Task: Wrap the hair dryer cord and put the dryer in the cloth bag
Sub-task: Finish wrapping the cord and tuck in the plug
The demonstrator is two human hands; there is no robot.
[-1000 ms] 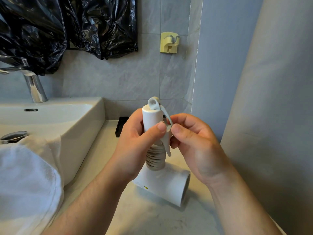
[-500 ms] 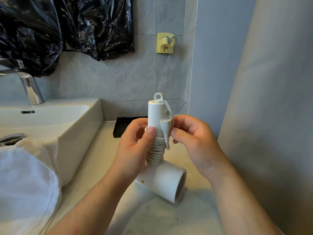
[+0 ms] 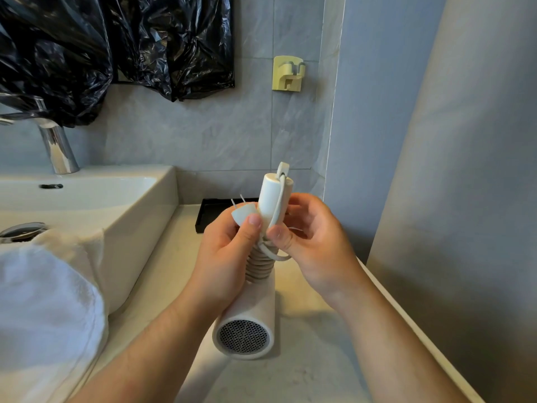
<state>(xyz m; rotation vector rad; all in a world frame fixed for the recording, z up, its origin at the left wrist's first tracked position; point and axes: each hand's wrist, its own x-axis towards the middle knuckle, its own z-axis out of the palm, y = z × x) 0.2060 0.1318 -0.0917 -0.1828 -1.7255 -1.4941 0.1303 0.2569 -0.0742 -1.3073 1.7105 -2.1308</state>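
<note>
Sink (image 3: 139,216) left of dryer (image 3: 255,309) (tray (image 3: 209,210) behind)

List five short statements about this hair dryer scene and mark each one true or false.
1. The cord is coiled round the handle of the hair dryer. True.
2. The right hand holds the plug. False: the left hand has it, thumb pressing it beside the handle, while the right hand pinches the cord.
3. The dryer's mesh end faces the camera. True.
4. The dryer is already inside a cloth bag. False: it is out in the open, held in both hands.
5. The black tray sits in the sink basin. False: it lies on the counter by the wall, behind the hands.
</note>
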